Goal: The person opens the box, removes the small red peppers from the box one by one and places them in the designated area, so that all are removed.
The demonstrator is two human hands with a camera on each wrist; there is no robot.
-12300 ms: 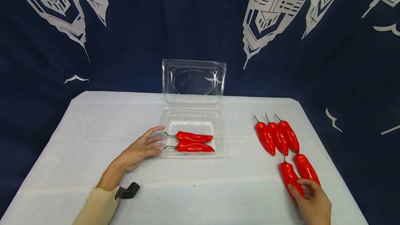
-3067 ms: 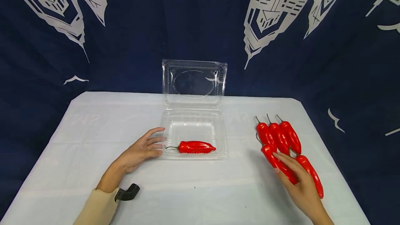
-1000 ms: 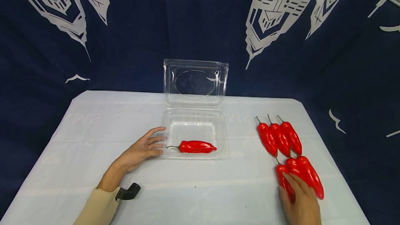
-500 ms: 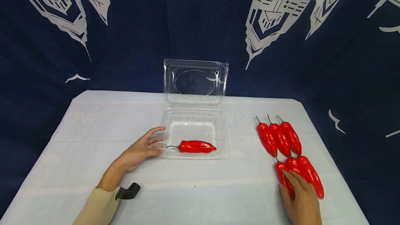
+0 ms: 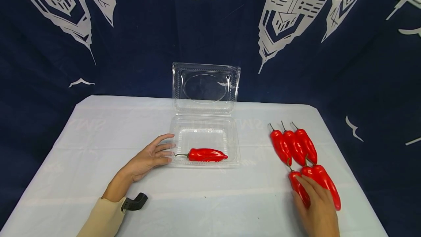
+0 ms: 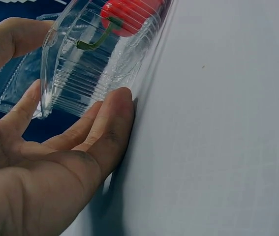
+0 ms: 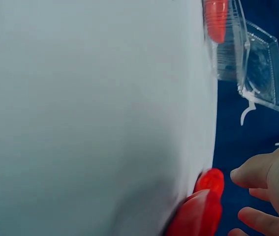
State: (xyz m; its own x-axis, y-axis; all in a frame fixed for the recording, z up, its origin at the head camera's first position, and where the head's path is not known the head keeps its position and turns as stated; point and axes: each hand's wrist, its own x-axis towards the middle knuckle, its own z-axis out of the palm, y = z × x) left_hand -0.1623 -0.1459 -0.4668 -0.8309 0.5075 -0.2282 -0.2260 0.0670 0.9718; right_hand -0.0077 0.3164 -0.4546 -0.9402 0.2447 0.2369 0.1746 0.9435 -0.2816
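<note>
A clear plastic clamshell box (image 5: pixel 232 138) stands with its lid up, and one red chili pepper (image 5: pixel 207 154) lies along its near side. My left hand (image 5: pixel 146 160) rests spread fingertips on the box's left edge; the left wrist view shows those fingers (image 6: pixel 114 110) against the ribbed wall. At the right, my right hand (image 5: pixel 315 211) pinches a red chili pepper (image 5: pixel 298 187) between thumb and fingers, low over the table. In the blurred right wrist view the hand (image 7: pixel 277 182) is partly cut off, and its hold on the pepper is hidden.
Two red chili peppers (image 5: pixel 325 185) lie just right of my right hand. Three more (image 5: pixel 294 147) lie side by side beyond them. A white-covered table (image 5: pixel 105 134) ends at the back before a dark blue patterned cloth (image 5: pixel 138 46).
Twelve seconds ago the box held two chili peppers; now one. My right hand brought a pepper down to the near row's left, and lately both shift slightly leftward and away. My left hand stays put.
</note>
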